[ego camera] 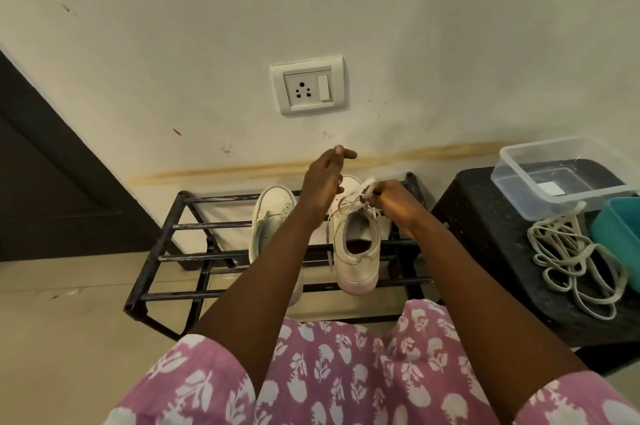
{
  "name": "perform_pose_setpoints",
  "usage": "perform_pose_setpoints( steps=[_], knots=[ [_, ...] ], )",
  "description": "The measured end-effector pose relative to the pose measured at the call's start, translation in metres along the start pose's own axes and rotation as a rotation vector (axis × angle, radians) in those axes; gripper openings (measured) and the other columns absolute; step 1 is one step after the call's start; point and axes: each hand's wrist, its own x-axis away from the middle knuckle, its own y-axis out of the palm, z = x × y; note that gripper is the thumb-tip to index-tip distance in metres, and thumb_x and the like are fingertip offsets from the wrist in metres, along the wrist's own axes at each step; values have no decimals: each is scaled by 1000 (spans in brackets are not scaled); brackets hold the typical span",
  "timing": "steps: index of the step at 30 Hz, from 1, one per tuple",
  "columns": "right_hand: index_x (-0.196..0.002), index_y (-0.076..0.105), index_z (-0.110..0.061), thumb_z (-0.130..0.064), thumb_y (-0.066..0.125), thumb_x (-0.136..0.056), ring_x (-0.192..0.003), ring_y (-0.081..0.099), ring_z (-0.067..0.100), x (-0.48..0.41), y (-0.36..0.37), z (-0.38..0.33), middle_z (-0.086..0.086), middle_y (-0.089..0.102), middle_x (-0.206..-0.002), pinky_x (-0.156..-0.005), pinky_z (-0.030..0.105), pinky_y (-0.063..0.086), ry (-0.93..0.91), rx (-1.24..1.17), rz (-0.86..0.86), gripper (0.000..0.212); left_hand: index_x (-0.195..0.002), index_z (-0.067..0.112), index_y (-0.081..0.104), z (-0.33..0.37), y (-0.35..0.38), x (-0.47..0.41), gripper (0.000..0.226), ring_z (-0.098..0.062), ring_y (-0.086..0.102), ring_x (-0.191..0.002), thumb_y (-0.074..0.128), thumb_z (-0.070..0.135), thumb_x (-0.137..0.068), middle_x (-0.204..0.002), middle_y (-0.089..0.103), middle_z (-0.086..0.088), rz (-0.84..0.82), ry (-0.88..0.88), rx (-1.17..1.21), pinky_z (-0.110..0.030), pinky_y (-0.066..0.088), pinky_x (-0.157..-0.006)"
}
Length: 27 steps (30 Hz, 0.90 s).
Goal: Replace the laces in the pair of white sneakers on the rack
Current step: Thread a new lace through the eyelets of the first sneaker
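Right hand (388, 198): fingers clamped on the bunched lace (367, 186) of the sneaker (356, 251), which sits on the rack (207, 225) just below them. Left hand (325, 175) is raised; we cannot tell whether its fingers pinch anything. Risk: a hard tug could drag the sneaker off the rack.

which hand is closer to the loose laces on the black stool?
Right. The right hand pinches the lace at the sneaker, on the side of the loose laces. The left hand is raised above the rack, farther left.
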Motion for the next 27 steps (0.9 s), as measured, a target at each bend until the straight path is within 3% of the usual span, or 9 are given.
perform_pose_setpoints(
  steps=[2, 4, 7, 12, 15, 18, 21, 23, 27],
  knots=[
    [-102, 65, 4, 2, 43, -94, -99, 57, 25, 0, 0, 1, 18, 64, -105, -91, 36, 44, 7, 2, 12, 24, -101, 15, 62, 7, -4, -4, 40, -12, 48, -68, 38, 48, -97, -72, 48, 5, 15, -82, -61, -26, 46, -65],
    [-98, 66, 3, -2, 42, -96, -94, 59, 24, 1, 0, 2, 17, 66, -99, -86, 34, 45, -1, 17, 11, 24, -97, 14, 61, 10, -3, -3, 47, -14, 56, -75, 51, 59, -87, -78, 56, 5, -52, -79, -337, -28, 49, -69],
    [-70, 59, -12, -3, 39, -95, -69, 52, 14, 4, 0, 1, 5, 58, -74, -64, 23, 42, -31, 29, 29, 33, -89, 12, 60, 9, 3, 3, 51, -10, 54, -70, 68, 60, -72, -76, 59, 4, -198, -82, -576, -21, 41, -64],
    [-71, 56, -9, -6, 39, -97, -73, 50, 16, 6, -2, 4, 5, 55, -74, -67, 24, 41, -54, 69, 26, 31, -72, 11, 63, 17, 3, 9, 41, -17, 68, -74, 75, 50, -71, -83, 70, -10, -253, -135, -450, -31, 56, -76],
    [-74, 59, -13, -5, 39, -97, -73, 55, 12, 8, -3, 3, 1, 59, -77, -68, 22, 46, -57, 77, 38, 32, -91, 2, 65, 24, 6, 14, 48, -25, 68, -87, 68, 48, -80, -93, 69, -15, -358, -280, -403, -35, 57, -79],
    [-93, 65, -1, -5, 39, -97, -82, 58, 19, 9, -2, 3, 8, 63, -85, -81, 35, 49, -29, 111, 51, 27, -94, 7, 57, 34, 6, 20, 36, -15, 62, -70, 53, 42, -93, -79, 63, -6, -513, -519, -210, -29, 50, -66],
    [-101, 65, 5, -3, 42, -96, -90, 56, 26, 10, -3, 4, 21, 64, -96, -87, 42, 45, -13, 201, 63, 25, -84, 8, 53, 45, -4, 20, 27, -11, 45, -46, 56, 33, -93, -66, 48, -4, -381, -501, -187, -22, 40, -50],
    [-102, 65, 6, -5, 44, -96, -90, 54, 24, 11, -3, 6, 22, 64, -102, -80, 35, 42, -18, 243, 64, 24, -77, 6, 51, 54, -17, 17, 29, -13, 42, -46, 61, 29, -90, -68, 46, -6, -207, -446, -203, -22, 36, -48],
    [-103, 63, 9, -4, 44, -96, -97, 56, 31, 13, -2, 11, 26, 63, -106, -78, 29, 36, -24, 249, 81, 25, -72, 4, 52, 84, -50, 7, 24, -6, 32, -31, 66, 16, -87, -61, 37, -4, 59, -388, 116, -12, 30, -37]
  ],
)
